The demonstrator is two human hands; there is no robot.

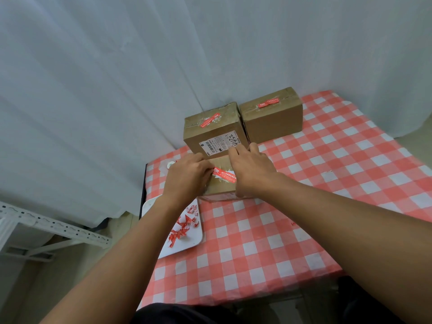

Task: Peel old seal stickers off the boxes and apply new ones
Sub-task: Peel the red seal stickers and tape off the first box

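Observation:
A small brown cardboard box sits near the table's left side, with a red seal sticker across its top. My left hand pinches the sticker's left end with curled fingers. My right hand lies over the box's right part, fingers bent over its far edge and holding it. Behind stand two more boxes: one with a shipping label and a torn red sticker, and one further right with a red sticker on top.
A white tray holding several torn red sticker scraps lies at the table's left edge, under my left forearm. A small white roll sits left of the boxes. The red-and-white checked tablecloth covers the table. A white metal rack stands lower left.

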